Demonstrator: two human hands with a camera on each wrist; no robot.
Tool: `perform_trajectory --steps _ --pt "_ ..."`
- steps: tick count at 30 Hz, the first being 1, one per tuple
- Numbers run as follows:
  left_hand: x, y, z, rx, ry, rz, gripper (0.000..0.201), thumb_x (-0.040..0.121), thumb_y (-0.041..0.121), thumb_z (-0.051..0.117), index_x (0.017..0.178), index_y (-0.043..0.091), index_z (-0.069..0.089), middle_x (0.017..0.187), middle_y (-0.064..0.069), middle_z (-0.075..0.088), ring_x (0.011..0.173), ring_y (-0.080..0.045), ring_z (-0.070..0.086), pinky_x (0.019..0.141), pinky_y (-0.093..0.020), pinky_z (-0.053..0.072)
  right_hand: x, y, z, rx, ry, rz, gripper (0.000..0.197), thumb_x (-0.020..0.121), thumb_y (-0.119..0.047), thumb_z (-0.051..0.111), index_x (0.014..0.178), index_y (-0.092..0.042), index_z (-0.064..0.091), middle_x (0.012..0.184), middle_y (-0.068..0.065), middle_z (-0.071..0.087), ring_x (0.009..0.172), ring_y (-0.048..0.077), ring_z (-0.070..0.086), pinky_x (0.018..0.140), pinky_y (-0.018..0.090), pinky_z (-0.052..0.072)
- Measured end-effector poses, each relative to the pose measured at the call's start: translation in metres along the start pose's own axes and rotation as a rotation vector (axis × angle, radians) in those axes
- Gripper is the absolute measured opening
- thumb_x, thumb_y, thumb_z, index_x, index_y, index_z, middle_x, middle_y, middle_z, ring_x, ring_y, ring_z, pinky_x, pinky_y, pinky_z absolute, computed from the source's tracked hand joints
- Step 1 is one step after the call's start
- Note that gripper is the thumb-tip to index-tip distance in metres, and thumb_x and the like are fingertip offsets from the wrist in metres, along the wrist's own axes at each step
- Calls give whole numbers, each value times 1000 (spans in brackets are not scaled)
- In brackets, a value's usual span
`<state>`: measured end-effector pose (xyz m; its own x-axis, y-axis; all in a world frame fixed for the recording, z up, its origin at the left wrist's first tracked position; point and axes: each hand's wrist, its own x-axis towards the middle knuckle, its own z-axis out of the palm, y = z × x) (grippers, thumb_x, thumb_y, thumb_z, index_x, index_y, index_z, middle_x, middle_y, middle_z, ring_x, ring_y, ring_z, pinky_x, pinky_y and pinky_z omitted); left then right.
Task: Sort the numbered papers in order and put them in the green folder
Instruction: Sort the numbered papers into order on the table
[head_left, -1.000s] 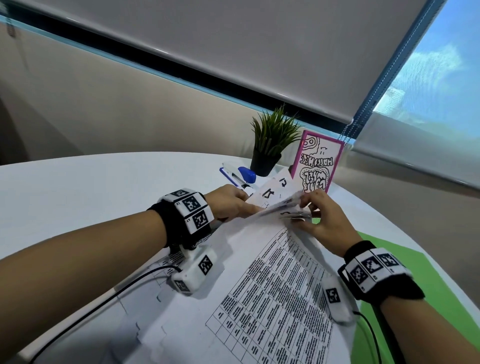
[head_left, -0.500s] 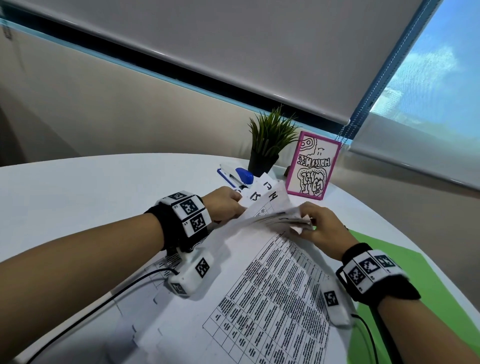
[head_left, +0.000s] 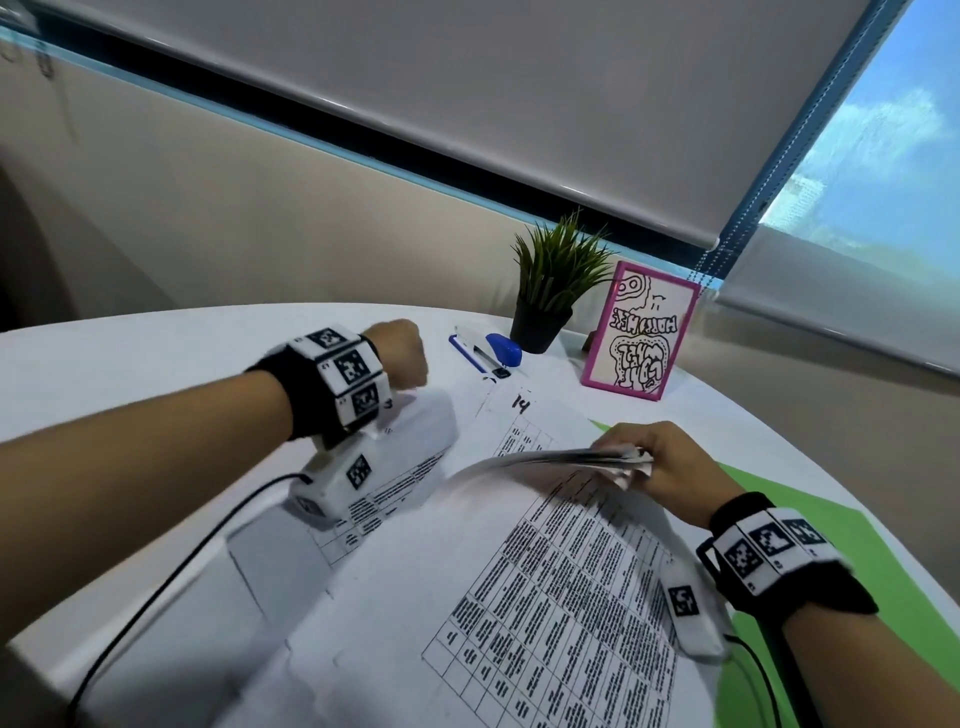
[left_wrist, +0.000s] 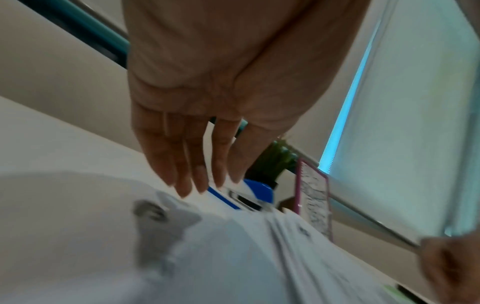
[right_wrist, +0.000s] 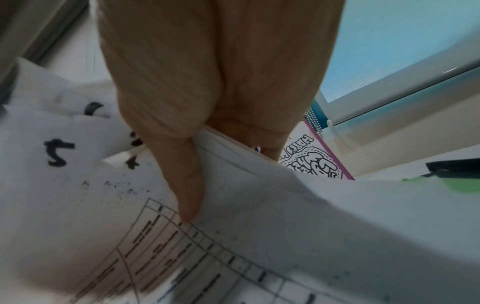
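Several white numbered papers (head_left: 545, 597) printed with tables lie spread over the white table, partly covering the green folder (head_left: 810, 525) on the right. My right hand (head_left: 654, 462) pinches the lifted far corners of a bundle of sheets (head_left: 566, 457) between thumb (right_wrist: 187, 185) and fingers. A sheet marked 14 (head_left: 519, 410) lies flat just beyond that bundle. Handwritten numbers (right_wrist: 58, 154) show on fanned corners in the right wrist view. My left hand (head_left: 400, 358) hovers above the papers' far left corner, fingers (left_wrist: 197, 181) straight and holding nothing.
A blue and white stapler (head_left: 488, 353), a small potted plant (head_left: 556, 291) and a pink-framed drawing (head_left: 641, 338) stand at the table's far side. The round table (head_left: 156, 353) curves off on the right. A black cable (head_left: 171, 571) trails from my left wrist.
My left hand has let go of the paper corners and moved left and up. The right hand keeps the bundle, now lower, and the sheet marked 14 lies exposed.
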<state>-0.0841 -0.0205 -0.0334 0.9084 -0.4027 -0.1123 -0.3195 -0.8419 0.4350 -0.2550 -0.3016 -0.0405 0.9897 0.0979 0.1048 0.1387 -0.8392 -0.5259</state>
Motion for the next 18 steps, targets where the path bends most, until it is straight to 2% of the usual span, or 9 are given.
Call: perform_trajectory --steps 2,3,5,7,9,12,15,16,18 --pt "-2 -23 -16 89 12 -85 15 86 12 63 73 4 62 84 -10 65 71 -23 57 57 -20 43 0 2 -1 52 -7 -8 36 75 15 65 85 -18 75 92 -6 76 88 11 69 75 22 54" --pt "0 -33 -19 96 5 -136 26 85 12 66 63 6 53 72 -8 59 65 -22 52 52 -21 39 -1 2 -1 75 -11 -7 36 75 16 65 87 -16 76 94 -6 77 90 10 70 77 20 54" --pt "-1 -47 -22 0 -53 -215 37 84 12 70 56 7 47 47 -2 51 47 -16 49 45 -18 37 -1 1 1 88 -16 -14 31 77 15 67 89 -12 76 95 -7 77 90 10 70 76 17 53" --pt "0 -57 -17 -174 -167 -254 35 81 12 75 55 6 52 39 -2 51 34 -11 47 42 -15 39 0 1 0 80 -19 -13 31 77 15 66 88 -12 77 93 -8 77 89 10 70 76 18 53" --pt "0 -62 -9 -313 -258 -241 32 79 14 78 56 7 57 50 -8 59 38 -13 54 44 -18 45 0 1 0 62 -24 -16 32 78 15 65 86 -14 76 92 -7 77 89 10 71 78 23 54" --pt "-3 -56 1 -304 -353 -191 28 79 23 78 67 4 61 63 -12 63 52 -21 57 57 -22 46 0 -3 0 85 -12 -27 30 78 16 66 84 -11 76 91 -7 77 88 6 71 75 14 52" --pt "-10 -45 2 -168 -229 -76 26 79 26 77 94 5 73 88 -9 73 74 -21 61 72 -27 49 -2 -6 0 146 -12 -17 31 77 17 68 77 -13 75 93 -7 77 87 5 71 73 12 51" --pt "-13 -44 -1 -126 -156 -53 26 79 27 77 98 9 74 94 -7 73 81 -21 63 77 -28 50 -3 -6 -1 139 -9 -21 38 76 19 69 74 -19 75 93 -8 77 87 5 71 74 13 51" --pt "-18 -40 -13 -82 -7 -27 24 77 28 77 97 15 76 92 -4 73 85 -21 65 77 -29 50 -5 -6 -3 119 5 -22 51 73 22 68 70 -28 74 92 -10 77 87 5 71 75 14 52"
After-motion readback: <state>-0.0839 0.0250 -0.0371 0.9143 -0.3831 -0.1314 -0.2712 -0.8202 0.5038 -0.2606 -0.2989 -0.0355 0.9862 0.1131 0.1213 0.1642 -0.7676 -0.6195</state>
